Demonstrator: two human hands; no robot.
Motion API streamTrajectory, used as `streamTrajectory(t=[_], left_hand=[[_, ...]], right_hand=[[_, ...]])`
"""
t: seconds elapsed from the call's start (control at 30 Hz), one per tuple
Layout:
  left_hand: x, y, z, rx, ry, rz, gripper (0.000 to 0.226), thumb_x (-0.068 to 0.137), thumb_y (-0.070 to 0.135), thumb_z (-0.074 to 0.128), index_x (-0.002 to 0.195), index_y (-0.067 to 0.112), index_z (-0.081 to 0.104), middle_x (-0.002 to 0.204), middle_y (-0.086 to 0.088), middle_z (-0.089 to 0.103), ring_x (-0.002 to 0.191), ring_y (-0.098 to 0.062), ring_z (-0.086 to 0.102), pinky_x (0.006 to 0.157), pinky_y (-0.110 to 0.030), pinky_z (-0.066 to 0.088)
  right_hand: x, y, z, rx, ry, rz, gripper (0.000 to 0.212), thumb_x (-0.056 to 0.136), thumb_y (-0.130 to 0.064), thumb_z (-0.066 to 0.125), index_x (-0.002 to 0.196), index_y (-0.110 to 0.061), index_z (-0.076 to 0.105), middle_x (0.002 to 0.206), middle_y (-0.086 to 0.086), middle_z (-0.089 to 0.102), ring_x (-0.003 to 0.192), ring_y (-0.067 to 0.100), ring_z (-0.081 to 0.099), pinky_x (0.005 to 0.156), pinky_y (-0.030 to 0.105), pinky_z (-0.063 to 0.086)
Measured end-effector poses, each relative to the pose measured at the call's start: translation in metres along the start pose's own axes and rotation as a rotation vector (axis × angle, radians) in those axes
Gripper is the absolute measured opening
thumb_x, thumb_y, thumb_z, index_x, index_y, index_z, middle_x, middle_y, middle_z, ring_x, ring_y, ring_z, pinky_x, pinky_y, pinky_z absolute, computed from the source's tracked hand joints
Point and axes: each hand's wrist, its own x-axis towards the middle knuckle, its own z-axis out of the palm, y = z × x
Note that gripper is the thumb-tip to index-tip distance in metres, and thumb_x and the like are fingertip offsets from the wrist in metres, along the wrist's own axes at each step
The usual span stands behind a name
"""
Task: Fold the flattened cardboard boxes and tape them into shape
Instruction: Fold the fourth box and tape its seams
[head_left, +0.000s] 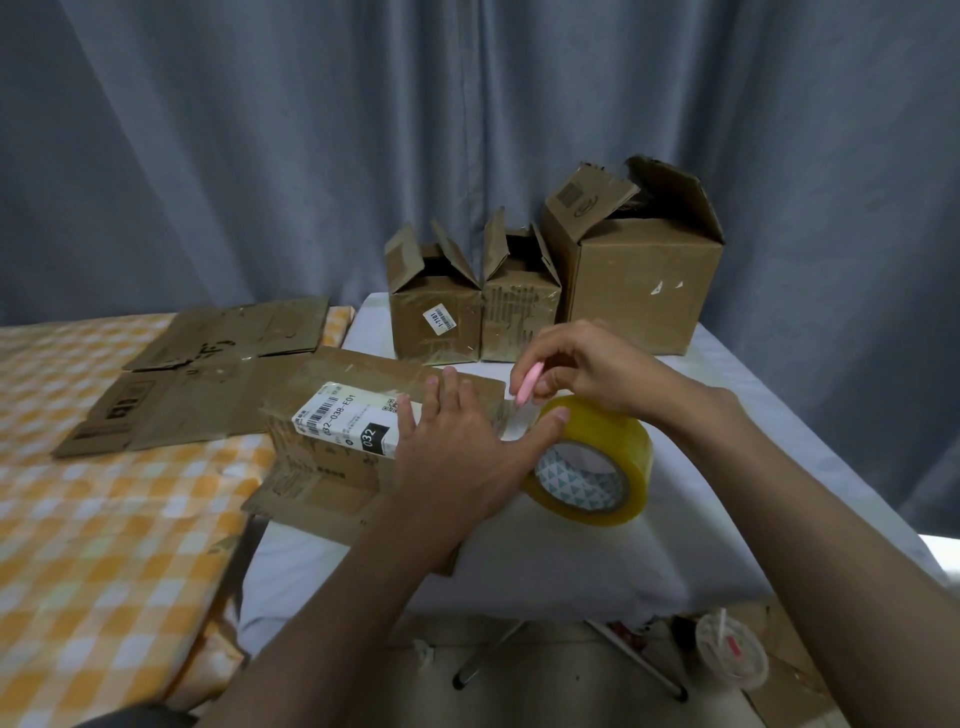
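Bare forearms, no sleeves, two ringless hands

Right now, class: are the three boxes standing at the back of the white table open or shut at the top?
Open. All three boxes have their top flaps sticking up, showing dark interiors.

A box (358, 410) lies on its side at the counter's (571, 561) near left edge, with the left hand (457, 441) resting on top of it. Just to its right stands a roll of tape (592, 462), and the right hand (587, 369) is over the roll, pinching a small cutter (529, 388). Behind them three upright boxes (519, 296) stand in a row along the far edge. Flat cardboard sheets (208, 374) lie to the left on the bed (93, 545).
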Motion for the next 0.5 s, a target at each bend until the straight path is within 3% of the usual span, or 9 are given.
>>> streamTrajectory(t=[0.1,0.2,0.33,0.4,0.5], left_hand=[[0.0,0.0,0.001,-0.002,0.009,-0.004,0.127,0.068,0.098,0.013,0.155,0.006,0.021,0.166,-0.01,0.006,0.153,-0.022,0.001,0.119,-0.05,-0.006],[0.001,-0.001,0.002,-0.005,0.014,-0.003,0.126,0.069,0.098,0.015,0.155,0.007,0.02,0.166,-0.01,0.006,0.153,-0.022,0.001,0.12,-0.05,-0.006],[0.002,-0.001,0.003,-0.008,0.019,-0.003,0.125,0.069,0.098,0.015,0.155,0.007,0.02,0.166,-0.009,0.007,0.153,-0.021,0.001,0.12,-0.05,-0.005],[0.002,-0.001,0.003,-0.006,0.018,-0.002,0.126,0.068,0.098,0.014,0.155,0.007,0.02,0.166,-0.01,0.007,0.153,-0.021,0.001,0.12,-0.051,-0.005],[0.002,0.0,0.003,-0.011,0.021,-0.002,0.126,0.068,0.098,0.014,0.155,0.007,0.021,0.166,-0.01,0.009,0.153,-0.022,0.002,0.121,-0.052,-0.004]], right_hand=[[-0.002,0.016,-0.001,0.031,0.123,0.116,0.038,0.084,0.023,0.052,0.085,-0.007,0.077,0.086,0.005,0.072,0.064,0.002,0.067,0.064,0.012,0.052],[-0.007,0.036,0.001,-0.077,0.195,0.291,0.037,0.085,0.019,0.054,0.088,-0.009,0.077,0.083,0.004,0.074,0.06,0.0,0.064,0.06,0.008,0.048],[-0.017,0.058,0.002,-0.058,0.026,0.513,0.025,0.088,0.006,0.064,0.102,-0.008,0.079,0.106,0.007,0.075,0.097,0.016,0.066,0.083,0.026,0.051],[-0.021,0.057,0.0,-0.043,-0.047,0.571,0.026,0.092,-0.001,0.062,0.105,-0.015,0.079,0.11,0.003,0.074,0.101,0.014,0.064,0.086,0.029,0.05],[-0.018,0.042,-0.005,0.126,0.031,0.605,0.033,0.098,-0.007,0.05,0.102,-0.021,0.079,0.116,-0.001,0.071,0.1,0.013,0.066,0.08,0.026,0.053]])
